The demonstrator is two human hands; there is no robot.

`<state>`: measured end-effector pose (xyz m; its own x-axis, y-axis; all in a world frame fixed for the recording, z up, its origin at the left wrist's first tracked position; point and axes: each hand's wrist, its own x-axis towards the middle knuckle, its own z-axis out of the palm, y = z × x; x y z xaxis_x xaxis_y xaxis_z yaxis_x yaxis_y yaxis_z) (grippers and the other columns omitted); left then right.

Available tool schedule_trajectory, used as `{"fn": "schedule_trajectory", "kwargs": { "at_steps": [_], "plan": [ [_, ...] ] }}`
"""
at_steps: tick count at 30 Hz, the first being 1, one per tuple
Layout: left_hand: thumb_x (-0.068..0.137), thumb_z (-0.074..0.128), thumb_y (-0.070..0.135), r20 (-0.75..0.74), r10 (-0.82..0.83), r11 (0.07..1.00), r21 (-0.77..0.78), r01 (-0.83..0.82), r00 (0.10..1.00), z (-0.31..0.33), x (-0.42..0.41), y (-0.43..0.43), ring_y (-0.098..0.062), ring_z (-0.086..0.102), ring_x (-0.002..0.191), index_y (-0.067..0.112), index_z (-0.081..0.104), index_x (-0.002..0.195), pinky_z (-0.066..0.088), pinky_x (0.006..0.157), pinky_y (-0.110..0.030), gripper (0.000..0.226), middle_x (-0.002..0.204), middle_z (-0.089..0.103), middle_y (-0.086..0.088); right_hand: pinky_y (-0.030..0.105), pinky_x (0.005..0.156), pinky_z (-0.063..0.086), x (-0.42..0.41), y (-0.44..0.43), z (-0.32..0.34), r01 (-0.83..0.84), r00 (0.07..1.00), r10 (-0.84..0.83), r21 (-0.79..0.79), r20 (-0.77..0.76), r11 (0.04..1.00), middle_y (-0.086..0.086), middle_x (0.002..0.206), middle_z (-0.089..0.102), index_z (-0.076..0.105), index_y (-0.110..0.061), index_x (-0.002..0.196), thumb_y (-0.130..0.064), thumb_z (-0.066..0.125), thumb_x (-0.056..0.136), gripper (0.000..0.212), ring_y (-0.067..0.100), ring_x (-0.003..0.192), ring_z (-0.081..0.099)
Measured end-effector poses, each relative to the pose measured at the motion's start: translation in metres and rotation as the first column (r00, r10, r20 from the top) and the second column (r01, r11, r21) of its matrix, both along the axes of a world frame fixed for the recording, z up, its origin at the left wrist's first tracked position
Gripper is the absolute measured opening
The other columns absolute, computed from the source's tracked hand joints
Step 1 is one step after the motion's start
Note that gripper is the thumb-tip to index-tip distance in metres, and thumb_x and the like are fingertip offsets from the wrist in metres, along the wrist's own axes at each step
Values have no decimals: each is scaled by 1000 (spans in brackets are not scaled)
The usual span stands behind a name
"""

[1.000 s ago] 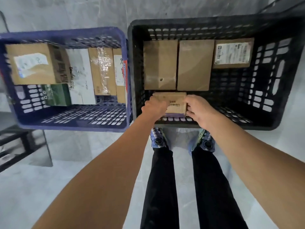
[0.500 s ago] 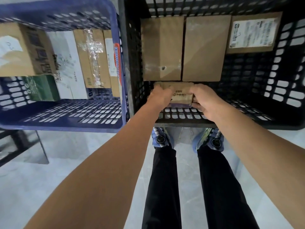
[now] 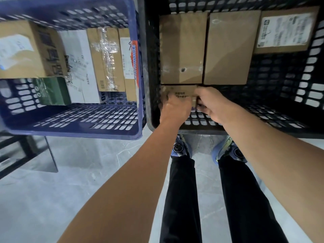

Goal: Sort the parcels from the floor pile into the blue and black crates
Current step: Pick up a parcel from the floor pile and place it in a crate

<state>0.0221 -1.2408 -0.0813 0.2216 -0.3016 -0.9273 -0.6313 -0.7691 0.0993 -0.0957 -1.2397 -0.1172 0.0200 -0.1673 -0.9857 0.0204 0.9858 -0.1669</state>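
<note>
The left hand (image 3: 175, 109) and right hand (image 3: 212, 106) pinch the small parcel (image 3: 182, 92) inside the black crate (image 3: 289, 102), at 6 o'clock from a big brown box (image 3: 182, 50), and should lay it flat and snug before letting go.

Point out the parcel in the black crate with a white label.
The right-hand box at the black crate's back; the left box and middle box are bare, the held parcel shows only print.

Grey marble floor (image 3: 87, 181) w/ dark glass-sided stand (image 3: 40, 155) at left edge.
</note>
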Motion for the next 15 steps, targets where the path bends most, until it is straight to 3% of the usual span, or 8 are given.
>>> {"fn": "schedule_trajectory", "kwargs": {
  "at_steps": [4,6,8,11,15],
  "plan": [
    [98,49,47,-62,-16,999,28,17,998,-6,0,-1,-32,51,126,16,43,149,40,95,-35,60,145,52,-13,37,80,41,7,-1,-1,-68,998,68,22,-17,997,18,127,68,66,-16,101,-15,57,93,13,24,94,53],
    [102,47,44,-66,-15,998,64,19,998,-9,1,-5,-31,50,125,11,41,151,36,88,-32,59,146,51,-14,36,82,41,8,-3,-5,-66,997,67,34,-29,997,18,130,66,65,-14,97,-11,57,89,12,23,100,56],
    [103,45,45,-65,-34,997,61,38,997,-12,1,-8,-32,49,130,7,40,152,36,88,-33,62,149,48,-16,35,87,45,6,-4,-9,-53,998,54,39,-30,998,14,131,65,66,-14,100,-9,58,88,15,22,111,60],
    [103,46,43,-72,-58,997,46,61,996,-8,0,-14,-31,49,125,4,40,150,34,87,-32,61,148,48,-18,35,100,49,2,0,-9,-49,999,49,49,-6,998,2,125,62,64,-20,104,-13,57,92,15,18,113,56],
    [103,45,40,-79,-47,998,42,51,996,8,4,-20,-32,51,127,4,45,147,39,89,-34,57,145,51,-18,36,105,47,-6,8,9,-14,1000,13,34,15,999,8,136,62,64,-25,108,-19,60,95,15,15,118,56]
  ]
}}
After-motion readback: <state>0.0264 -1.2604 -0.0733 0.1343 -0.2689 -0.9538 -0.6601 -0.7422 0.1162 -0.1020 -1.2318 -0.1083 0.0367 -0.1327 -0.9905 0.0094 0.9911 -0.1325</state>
